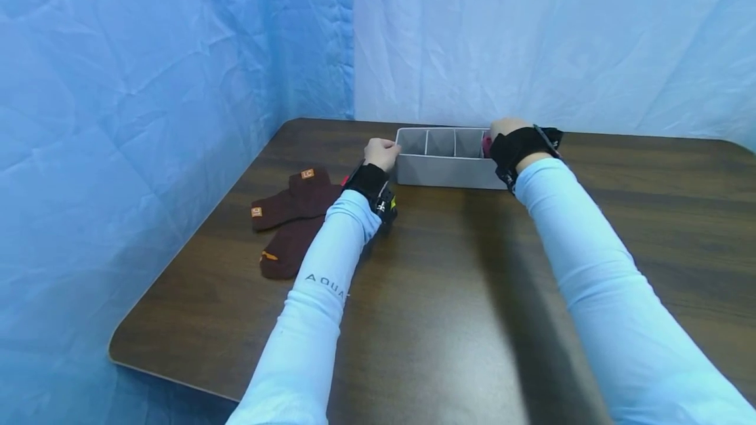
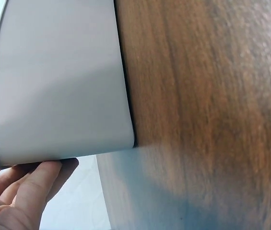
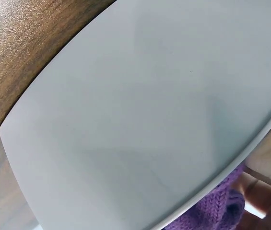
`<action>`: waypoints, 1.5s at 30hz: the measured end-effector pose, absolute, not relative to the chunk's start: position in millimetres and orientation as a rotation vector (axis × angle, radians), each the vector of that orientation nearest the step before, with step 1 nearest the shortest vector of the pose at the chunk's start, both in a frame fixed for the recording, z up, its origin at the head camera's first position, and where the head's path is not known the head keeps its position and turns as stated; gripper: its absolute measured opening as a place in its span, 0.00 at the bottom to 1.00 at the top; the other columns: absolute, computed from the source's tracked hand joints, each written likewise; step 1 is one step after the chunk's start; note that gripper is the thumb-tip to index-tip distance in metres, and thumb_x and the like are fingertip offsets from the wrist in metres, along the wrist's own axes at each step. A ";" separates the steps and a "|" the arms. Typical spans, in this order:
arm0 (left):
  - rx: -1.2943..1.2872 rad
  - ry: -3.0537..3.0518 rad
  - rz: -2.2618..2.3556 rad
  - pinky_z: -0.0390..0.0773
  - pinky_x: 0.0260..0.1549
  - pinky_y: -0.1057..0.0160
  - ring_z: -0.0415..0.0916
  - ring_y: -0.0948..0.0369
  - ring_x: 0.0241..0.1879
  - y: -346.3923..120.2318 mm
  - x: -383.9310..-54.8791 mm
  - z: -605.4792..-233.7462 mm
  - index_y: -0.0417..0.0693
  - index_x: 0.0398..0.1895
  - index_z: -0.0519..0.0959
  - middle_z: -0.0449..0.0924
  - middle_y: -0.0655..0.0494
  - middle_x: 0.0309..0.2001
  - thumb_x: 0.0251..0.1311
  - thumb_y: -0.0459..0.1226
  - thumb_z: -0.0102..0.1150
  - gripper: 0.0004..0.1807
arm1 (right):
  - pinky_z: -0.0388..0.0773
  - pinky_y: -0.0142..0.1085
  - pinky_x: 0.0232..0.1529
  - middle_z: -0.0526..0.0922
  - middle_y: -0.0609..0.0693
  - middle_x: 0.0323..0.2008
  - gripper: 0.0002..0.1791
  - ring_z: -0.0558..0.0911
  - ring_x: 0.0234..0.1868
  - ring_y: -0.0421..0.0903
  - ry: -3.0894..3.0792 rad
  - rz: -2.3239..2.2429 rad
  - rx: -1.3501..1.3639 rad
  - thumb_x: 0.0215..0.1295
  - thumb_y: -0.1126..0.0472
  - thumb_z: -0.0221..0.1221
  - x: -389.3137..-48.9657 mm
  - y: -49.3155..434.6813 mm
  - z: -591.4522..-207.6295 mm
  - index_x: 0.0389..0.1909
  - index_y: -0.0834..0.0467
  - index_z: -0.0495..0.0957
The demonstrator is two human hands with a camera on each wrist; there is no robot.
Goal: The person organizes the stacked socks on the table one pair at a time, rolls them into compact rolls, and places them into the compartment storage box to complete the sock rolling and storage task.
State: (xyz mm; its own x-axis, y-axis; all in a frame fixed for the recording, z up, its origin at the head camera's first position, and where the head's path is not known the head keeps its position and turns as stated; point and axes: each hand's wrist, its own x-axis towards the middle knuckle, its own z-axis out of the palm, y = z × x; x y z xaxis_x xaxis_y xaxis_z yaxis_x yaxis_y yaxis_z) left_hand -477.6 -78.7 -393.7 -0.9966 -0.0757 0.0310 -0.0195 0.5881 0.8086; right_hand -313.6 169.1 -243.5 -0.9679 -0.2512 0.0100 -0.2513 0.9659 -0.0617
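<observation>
A long grey divided box [image 1: 449, 171] stands on the table. My left hand [image 1: 382, 153] holds its left end; in the left wrist view the thumb is at the rim and the fingers [image 2: 38, 184] lie against the end wall. Over the right end of the box is my right hand [image 1: 509, 127]. In the right wrist view its curled fingers [image 3: 262, 195] hold a bunched purple knitted item [image 3: 217, 208] just behind the rim. That item's lower part is hidden by the box wall. Three box compartments show in the head view; the right end is covered by my hand.
Dark brown socks [image 1: 289, 248] with small orange and tan marks lie left of the box, partly behind my left forearm. Something small and red [image 1: 345, 180] shows by the left wrist. Blue sheeting [image 1: 177, 84] hangs along the left and back of the wooden table [image 1: 449, 320].
</observation>
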 end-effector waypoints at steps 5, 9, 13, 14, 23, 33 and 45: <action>0.095 -2.738 -1.286 0.71 0.33 0.65 0.71 0.63 0.36 -69.2 -461.1 -382.9 0.58 0.31 0.82 0.79 0.61 0.32 0.51 0.49 0.52 0.12 | 0.69 0.40 0.23 0.77 0.61 0.22 0.06 0.72 0.22 0.52 -3.107 0.124 0.426 0.49 0.70 0.48 -313.5 172.3 -243.1 0.21 0.67 0.73; 0.121 -2.759 -1.255 0.70 0.32 0.66 0.70 0.62 0.36 -63.6 -469.0 -390.1 0.57 0.29 0.82 0.79 0.61 0.30 0.52 0.48 0.51 0.11 | 0.69 0.41 0.24 0.77 0.62 0.24 0.05 0.73 0.23 0.53 -3.092 0.124 0.436 0.49 0.71 0.48 -313.5 175.2 -245.3 0.23 0.68 0.72; 0.041 -2.911 -1.239 0.71 0.27 0.64 0.72 0.61 0.30 -70.6 -479.4 -392.0 0.52 0.31 0.80 0.78 0.57 0.27 0.49 0.51 0.53 0.16 | 0.69 0.40 0.25 0.77 0.64 0.27 0.07 0.72 0.25 0.52 -3.135 0.207 0.443 0.47 0.73 0.49 -316.6 179.0 -247.7 0.27 0.69 0.73; 0.016 -2.981 -1.209 0.72 0.29 0.63 0.74 0.61 0.31 -73.1 -472.6 -381.8 0.52 0.35 0.79 0.78 0.56 0.30 0.48 0.53 0.53 0.18 | 0.70 0.41 0.27 0.77 0.65 0.30 0.09 0.73 0.27 0.54 -3.156 0.259 0.445 0.47 0.73 0.50 -317.9 180.2 -247.6 0.31 0.70 0.74; -0.332 -3.236 -0.255 0.69 0.43 0.54 0.71 0.54 0.46 -98.8 -317.6 -238.8 0.47 0.49 0.72 0.73 0.50 0.49 0.55 0.45 0.48 0.19 | 0.70 0.48 0.39 0.74 0.64 0.40 0.18 0.74 0.38 0.58 -2.910 0.263 0.632 0.53 0.62 0.54 -316.0 195.5 -250.2 0.45 0.65 0.72; -0.342 -3.375 0.013 0.71 0.40 0.55 0.73 0.52 0.39 -140.6 -290.2 -281.3 0.38 0.46 0.73 0.76 0.44 0.43 0.52 0.37 0.50 0.18 | 0.74 0.41 0.33 0.78 0.53 0.30 0.09 0.78 0.29 0.47 -2.626 0.188 1.010 0.49 0.62 0.59 -273.9 187.1 -273.0 0.31 0.61 0.77; -0.709 -3.277 0.036 0.71 0.41 0.57 0.73 0.54 0.42 -103.3 -281.1 -304.3 0.45 0.41 0.76 0.77 0.49 0.42 0.48 0.42 0.55 0.16 | 0.74 0.36 0.31 0.77 0.48 0.24 0.05 0.76 0.25 0.42 -2.560 0.167 1.199 0.49 0.61 0.59 -255.4 168.9 -282.2 0.27 0.58 0.77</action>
